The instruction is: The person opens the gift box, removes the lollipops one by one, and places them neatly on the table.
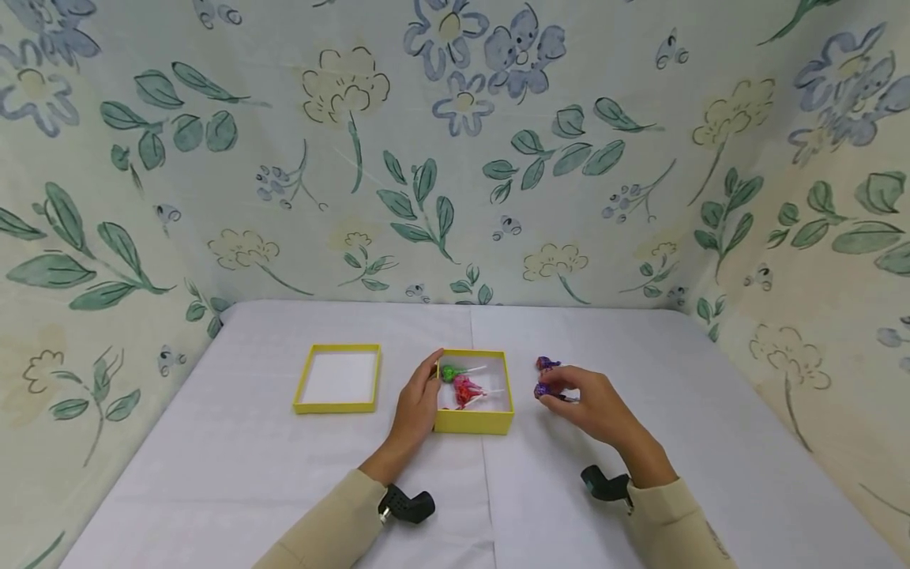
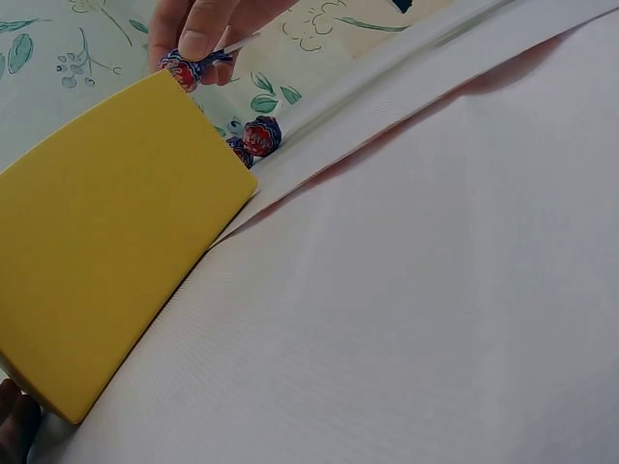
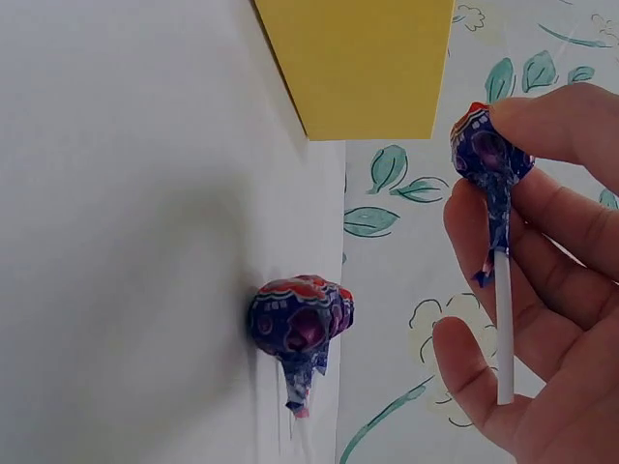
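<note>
A yellow box [image 1: 475,424] sits on the white table and holds a green lollipop [image 1: 449,372] and a red lollipop [image 1: 465,390]. My left hand [image 1: 415,403] rests against the box's left wall, fingers fairly straight. My right hand [image 1: 579,395] pinches a purple-wrapped lollipop [image 1: 543,390] by its head and stick, just right of the box. In the right wrist view that lollipop [image 3: 488,155] is held between thumb and fingers. A second purple lollipop [image 1: 546,363] lies on the table behind it, and shows close up [image 3: 300,324] in the right wrist view.
The yellow box lid [image 1: 337,378] lies open-side up to the left of the box. Flowered cloth walls [image 1: 455,158] close the table in at the back and both sides. The white tablecloth [image 1: 284,474] runs to the near edge.
</note>
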Tool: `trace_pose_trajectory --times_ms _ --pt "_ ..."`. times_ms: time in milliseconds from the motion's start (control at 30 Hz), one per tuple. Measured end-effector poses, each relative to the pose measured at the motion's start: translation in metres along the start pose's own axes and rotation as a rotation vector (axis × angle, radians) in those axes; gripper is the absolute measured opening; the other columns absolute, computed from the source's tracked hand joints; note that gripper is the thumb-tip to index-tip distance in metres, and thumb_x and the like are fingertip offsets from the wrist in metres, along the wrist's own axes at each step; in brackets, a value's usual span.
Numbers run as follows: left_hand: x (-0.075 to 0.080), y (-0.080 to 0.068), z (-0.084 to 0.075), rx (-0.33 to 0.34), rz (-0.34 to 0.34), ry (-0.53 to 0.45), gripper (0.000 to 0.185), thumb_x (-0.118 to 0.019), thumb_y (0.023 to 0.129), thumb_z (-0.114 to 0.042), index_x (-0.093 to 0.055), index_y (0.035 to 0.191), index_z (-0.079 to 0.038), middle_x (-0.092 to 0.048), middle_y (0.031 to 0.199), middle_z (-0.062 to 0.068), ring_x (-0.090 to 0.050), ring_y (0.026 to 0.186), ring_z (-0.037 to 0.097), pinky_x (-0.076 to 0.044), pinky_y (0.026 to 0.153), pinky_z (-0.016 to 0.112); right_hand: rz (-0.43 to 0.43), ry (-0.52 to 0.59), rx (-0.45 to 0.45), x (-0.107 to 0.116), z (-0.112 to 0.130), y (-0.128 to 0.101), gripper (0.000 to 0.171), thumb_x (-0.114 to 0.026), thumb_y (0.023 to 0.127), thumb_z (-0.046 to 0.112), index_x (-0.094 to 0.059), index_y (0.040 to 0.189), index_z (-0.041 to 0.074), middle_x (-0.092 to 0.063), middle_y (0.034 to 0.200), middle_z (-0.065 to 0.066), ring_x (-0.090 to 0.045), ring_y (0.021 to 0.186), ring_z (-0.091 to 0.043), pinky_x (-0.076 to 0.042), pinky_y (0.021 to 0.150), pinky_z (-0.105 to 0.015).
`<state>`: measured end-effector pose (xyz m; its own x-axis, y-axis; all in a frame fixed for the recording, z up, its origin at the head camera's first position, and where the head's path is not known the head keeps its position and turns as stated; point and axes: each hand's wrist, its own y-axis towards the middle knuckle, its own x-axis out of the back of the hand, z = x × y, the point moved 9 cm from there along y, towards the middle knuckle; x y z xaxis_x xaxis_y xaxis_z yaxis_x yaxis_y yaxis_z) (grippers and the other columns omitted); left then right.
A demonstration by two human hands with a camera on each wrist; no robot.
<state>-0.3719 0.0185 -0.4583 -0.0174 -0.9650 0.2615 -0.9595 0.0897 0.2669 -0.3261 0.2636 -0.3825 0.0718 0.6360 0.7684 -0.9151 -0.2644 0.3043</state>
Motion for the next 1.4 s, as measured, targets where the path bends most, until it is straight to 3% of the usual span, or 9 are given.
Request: trace_pose_trajectory --times_ms 300,533,733,1167,1400 --pt "-0.001 -0.001 -0.001 -0.010 -0.007 0.008 0.048 -0.037 0.101 -0.013 -0.042 0.146 -0.026 -0.040 0.150 -0.005 -0.036 0.137 0.015 -0.029 0.113 0.039 0.022 -0.056 0.042 0.007 -0.010 -0.013 0.025 -0.077 0.081 0.011 -0.070 0.105 0.013 -0.065 0.098 0.007 -0.063 0.089 -0.012 -0.054 0.083 -0.046" --pt "0.005 -0.002 -0.006 -0.016 -0.014 -0.017 0.048 -0.037 0.100 -0.012 -0.042 0.146 -0.023 -0.040 0.150 -0.002 -0.036 0.138 0.018 -0.029 0.113 0.042 0.010 -0.089 0.060 0.008 -0.017 -0.014 0.027 -0.077 0.080 0.009 -0.071 0.107 0.010 -0.067 0.100 0.002 -0.064 0.095 -0.018 -0.055 0.084 -0.046" --pt "0.002 -0.001 -0.006 -0.025 -0.005 -0.020 0.048 -0.038 0.100 -0.013 -0.042 0.146 -0.028 -0.040 0.150 -0.002 -0.036 0.138 0.018 -0.029 0.113 0.041 0.014 -0.120 -0.002 0.011 -0.029 -0.014 0.027 -0.076 0.079 0.006 -0.070 0.106 0.009 -0.067 0.100 -0.001 -0.063 0.093 -0.019 -0.055 0.083 -0.045" --pt "0.002 0.001 -0.007 -0.035 -0.003 -0.009 0.047 -0.037 0.100 -0.013 -0.041 0.147 -0.020 -0.039 0.151 0.001 -0.035 0.138 0.020 -0.029 0.113 0.044 0.097 -0.135 -0.099 0.011 -0.036 -0.016 0.027 -0.074 0.079 0.005 -0.067 0.105 0.009 -0.066 0.100 -0.001 -0.060 0.094 -0.022 -0.052 0.084 -0.048" --pt "0.000 0.000 -0.004 -0.020 -0.006 0.000 0.048 -0.037 0.100 -0.014 -0.042 0.146 -0.025 -0.040 0.150 -0.003 -0.037 0.137 0.018 -0.030 0.113 0.042 0.168 -0.155 -0.141 0.005 -0.037 -0.016 0.027 -0.074 0.079 0.004 -0.066 0.104 0.010 -0.065 0.098 0.001 -0.057 0.090 -0.019 -0.054 0.078 -0.041"
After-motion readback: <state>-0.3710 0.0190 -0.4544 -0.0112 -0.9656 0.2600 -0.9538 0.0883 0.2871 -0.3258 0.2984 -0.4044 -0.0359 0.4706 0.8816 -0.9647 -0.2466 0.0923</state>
